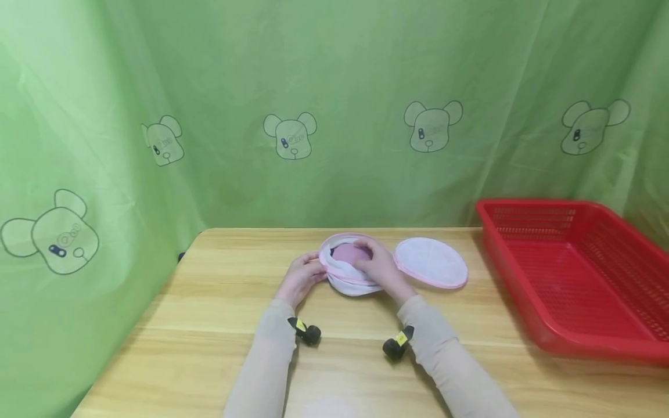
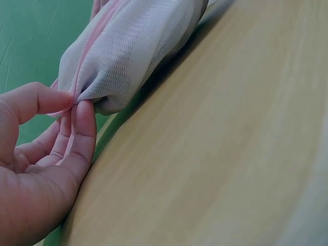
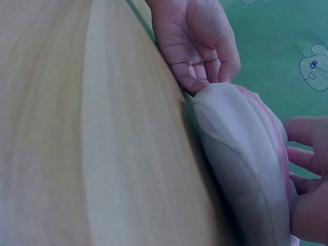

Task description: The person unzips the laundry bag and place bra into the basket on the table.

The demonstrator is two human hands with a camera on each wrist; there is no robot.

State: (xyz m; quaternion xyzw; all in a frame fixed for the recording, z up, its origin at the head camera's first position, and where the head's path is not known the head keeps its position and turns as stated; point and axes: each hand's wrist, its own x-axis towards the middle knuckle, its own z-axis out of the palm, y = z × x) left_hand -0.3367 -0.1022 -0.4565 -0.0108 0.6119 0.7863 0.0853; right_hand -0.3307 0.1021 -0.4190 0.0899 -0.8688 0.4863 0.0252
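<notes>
A round white mesh laundry bag (image 1: 351, 285) with pink trim and a pink zipper (image 2: 84, 56) rests on the table, its top unzipped. The round mesh lid (image 1: 431, 261) lies folded out to the right. Inside the opening shows a smooth mauve-pink piece (image 1: 346, 253); its kind is unclear. My left hand (image 1: 301, 277) pinches the bag's left edge at the zipper between thumb and fingertips. Over the opening reaches my right hand (image 1: 380, 266), thumb and fingers at the mauve-pink piece. The right wrist view hides those fingertips behind the bag's rim, so their hold is unclear.
A red plastic basket (image 1: 522, 307) with slotted walls stands at the right of the wooden table (image 1: 219, 342). Behind and to the left hangs a green curtain (image 1: 345, 186) printed with bear faces. A small black wrist camera (image 1: 312, 335) sits on the left sleeve.
</notes>
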